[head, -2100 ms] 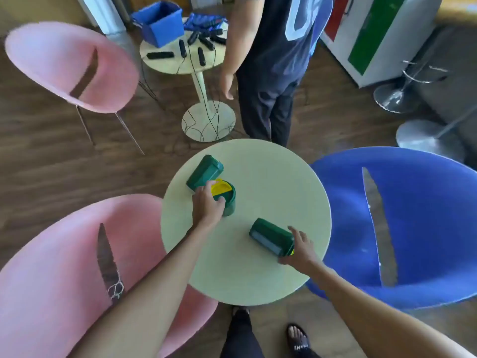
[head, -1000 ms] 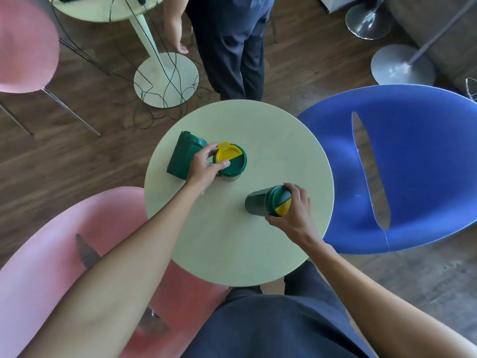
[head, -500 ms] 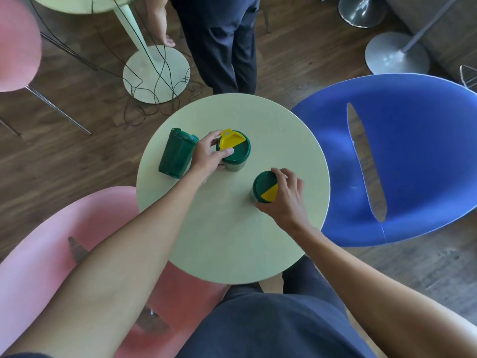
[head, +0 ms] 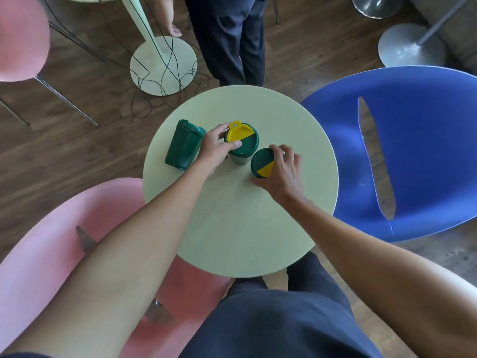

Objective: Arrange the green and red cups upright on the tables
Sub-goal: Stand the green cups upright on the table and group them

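On the round table (head: 258, 228) our left hand (head: 214, 151) grips an upright green cup (head: 242, 143) and our right hand (head: 281, 171) grips another upright cup (head: 262, 162) just beside it. A third cup (head: 183, 146) lies tipped over at the left edge, touching our left hand.

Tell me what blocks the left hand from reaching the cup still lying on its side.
Nothing visible does. The lying cup rests at the table's left edge, right beside the left hand, which has its grip on the middle upright cup. That hand must let go first. The right hand holds another upright cup.
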Demonstrator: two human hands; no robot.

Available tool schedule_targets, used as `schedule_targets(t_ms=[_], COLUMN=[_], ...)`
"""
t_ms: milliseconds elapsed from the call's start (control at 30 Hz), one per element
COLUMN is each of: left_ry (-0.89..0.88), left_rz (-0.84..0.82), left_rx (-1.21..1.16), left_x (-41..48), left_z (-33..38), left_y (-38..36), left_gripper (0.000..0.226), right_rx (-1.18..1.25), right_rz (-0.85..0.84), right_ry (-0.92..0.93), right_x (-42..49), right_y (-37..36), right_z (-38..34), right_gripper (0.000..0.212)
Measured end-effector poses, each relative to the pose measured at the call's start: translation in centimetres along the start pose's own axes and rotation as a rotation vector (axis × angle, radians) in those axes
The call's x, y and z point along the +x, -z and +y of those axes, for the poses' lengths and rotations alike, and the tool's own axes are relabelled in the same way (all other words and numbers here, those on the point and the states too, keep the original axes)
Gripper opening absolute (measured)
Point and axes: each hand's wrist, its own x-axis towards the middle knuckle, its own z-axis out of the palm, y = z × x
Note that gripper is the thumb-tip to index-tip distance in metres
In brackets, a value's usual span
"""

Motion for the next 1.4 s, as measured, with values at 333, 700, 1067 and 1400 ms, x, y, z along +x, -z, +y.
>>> schedule_targets(t_ms=[333, 700, 1067, 1400], left_ry=[-0.021, 0.048, 0.372, 0.068], left_rz=[-0.016, 0.561, 0.318, 0.455], left_rx=[-0.015, 0.499, 0.466, 0.251], left_x=[-0.4, 0.6, 3.8, -4.5], left_z=[-0.1, -2.1, -4.2, -6.4], left_y=[0.2, 5.9, 8.2, 4.4], left_gripper=[0.056, 0.047, 0.069, 0.073], right_rx=[0.023, 0.063, 0.116, 0.177], right_rz=[0.034, 0.037, 0.032, 0.038], right_ry=[-0.05, -0.033, -0.024, -0.039], right_x=[-0.2, -1.2, -1.6, -1.6], right_y=[-0.7, 0.1, -0.1, -0.3], right_z=[-0.6, -0.5, 0.0, 0.0], right_gripper=[0.097, 0.083, 0.067, 0.069])
